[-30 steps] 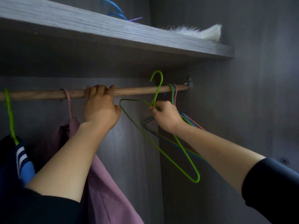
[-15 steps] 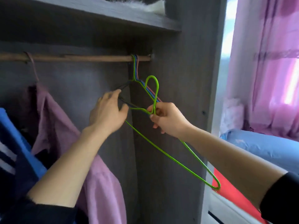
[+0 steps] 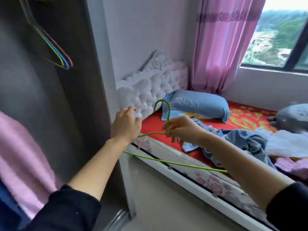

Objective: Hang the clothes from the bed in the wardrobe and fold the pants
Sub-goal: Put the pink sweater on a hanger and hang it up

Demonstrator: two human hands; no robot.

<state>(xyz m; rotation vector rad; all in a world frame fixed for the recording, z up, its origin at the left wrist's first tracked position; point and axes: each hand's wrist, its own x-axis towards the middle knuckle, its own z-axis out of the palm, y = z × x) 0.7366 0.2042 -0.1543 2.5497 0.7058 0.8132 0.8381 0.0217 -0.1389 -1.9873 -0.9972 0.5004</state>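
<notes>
My right hand (image 3: 180,128) pinches the neck of a green wire hanger (image 3: 163,112), hook up, over the edge of the bed (image 3: 191,174). My left hand (image 3: 125,125) hovers beside the hanger's left shoulder with fingers loosely spread and holds nothing. A heap of clothes lies on the red bedsheet: blue denim garments (image 3: 241,142), a white garment (image 3: 286,144) and a pink one (image 3: 293,165). Inside the wardrobe (image 3: 50,100) a pink garment (image 3: 20,157) hangs at the left, with several empty coloured hangers (image 3: 58,54) higher up.
A blue pillow (image 3: 198,104) and a grey plush toy (image 3: 293,115) lie on the bed by the white tufted headboard (image 3: 150,90). Pink curtains (image 3: 221,44) hang beside the window (image 3: 280,32). Pale floor (image 3: 158,202) runs between wardrobe and bed.
The view has swung right from the wardrobe rail to the bed. My right hand carried the green hanger out of the wardrobe, and my left hand came off it.
</notes>
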